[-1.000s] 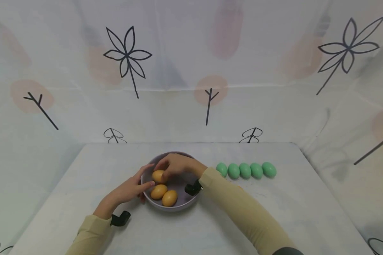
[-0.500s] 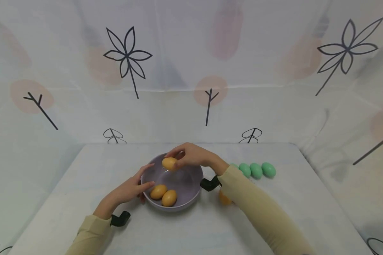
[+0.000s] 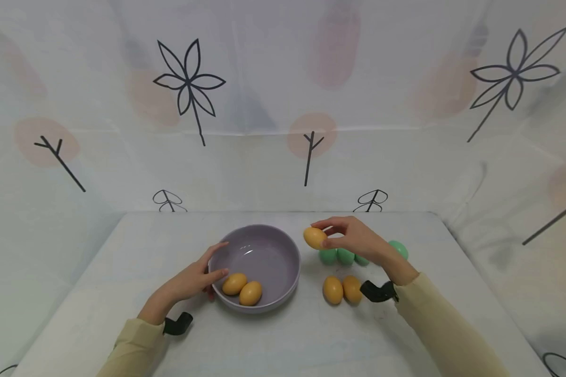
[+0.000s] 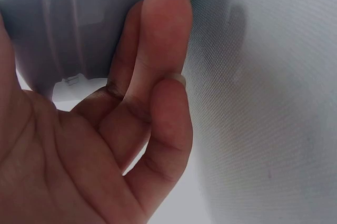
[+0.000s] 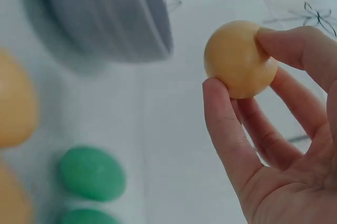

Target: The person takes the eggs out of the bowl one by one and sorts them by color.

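Note:
My right hand [image 3: 358, 242] pinches a yellow egg [image 3: 315, 237] between thumb and fingertips, above the left end of a row of green eggs [image 3: 346, 256]. In the right wrist view the egg [image 5: 239, 58] shows its rounded end, clear of the bowl's outer wall [image 5: 105, 13]. A round purple bowl [image 3: 269, 262] stands left of the table's middle. My left hand [image 3: 188, 280] holds its left side, the thumb over the rim and other fingers low on the outside. Two yellow eggs [image 3: 250, 293] lie inside the bowl near that thumb.
Right of the bowl, two yellow eggs [image 3: 333, 290] lie side by side on the white table [image 3: 264, 343], nearer than the green row. My right forearm and hand cover part of that row. A patterned cloth [image 3: 254, 173] rises behind the table.
The right hand has lifted a yellow egg out of the bowl and carried it right, over the green row. The left hand and the bowl have stayed in place.

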`<state>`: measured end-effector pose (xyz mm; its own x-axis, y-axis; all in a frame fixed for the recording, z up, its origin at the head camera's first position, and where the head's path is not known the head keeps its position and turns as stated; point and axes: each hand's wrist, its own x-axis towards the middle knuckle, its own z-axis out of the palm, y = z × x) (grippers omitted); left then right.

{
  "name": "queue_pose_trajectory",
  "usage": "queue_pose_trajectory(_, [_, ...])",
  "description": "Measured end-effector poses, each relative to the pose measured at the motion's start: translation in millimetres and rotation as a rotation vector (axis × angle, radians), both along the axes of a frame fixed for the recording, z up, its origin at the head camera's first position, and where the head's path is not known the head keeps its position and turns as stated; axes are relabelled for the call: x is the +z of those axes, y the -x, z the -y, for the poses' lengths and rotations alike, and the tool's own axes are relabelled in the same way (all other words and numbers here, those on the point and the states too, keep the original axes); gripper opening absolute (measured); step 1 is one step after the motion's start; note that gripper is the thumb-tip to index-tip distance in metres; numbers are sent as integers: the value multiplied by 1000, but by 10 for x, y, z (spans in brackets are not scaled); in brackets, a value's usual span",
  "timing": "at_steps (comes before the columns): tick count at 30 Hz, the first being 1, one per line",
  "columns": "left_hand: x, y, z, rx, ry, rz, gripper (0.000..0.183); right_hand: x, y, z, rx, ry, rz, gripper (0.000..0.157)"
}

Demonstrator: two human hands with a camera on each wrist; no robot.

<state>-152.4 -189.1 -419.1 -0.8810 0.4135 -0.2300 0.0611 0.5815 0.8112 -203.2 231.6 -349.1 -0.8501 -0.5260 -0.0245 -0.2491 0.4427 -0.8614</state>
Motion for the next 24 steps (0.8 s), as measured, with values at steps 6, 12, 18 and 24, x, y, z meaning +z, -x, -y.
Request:
queue_pose_trajectory(6, [33,-14,-1,-12,-16,6,73,-226,-260,-473,-133,41,21,45])
queue_pose_trajectory(12, [2,-6,5,-10,-11,6,72,-399,-455,-753,-217,52,38,46])
queue_pose_trajectory(18, [-19,-3,-4,-10,-10,8,73,-521,-623,-912,-262,38,36,47])
queue_pose_trajectory(24, [-10,1,1,-5,-1,-1,73,-606,-726,-1000,-315,10,68,50])
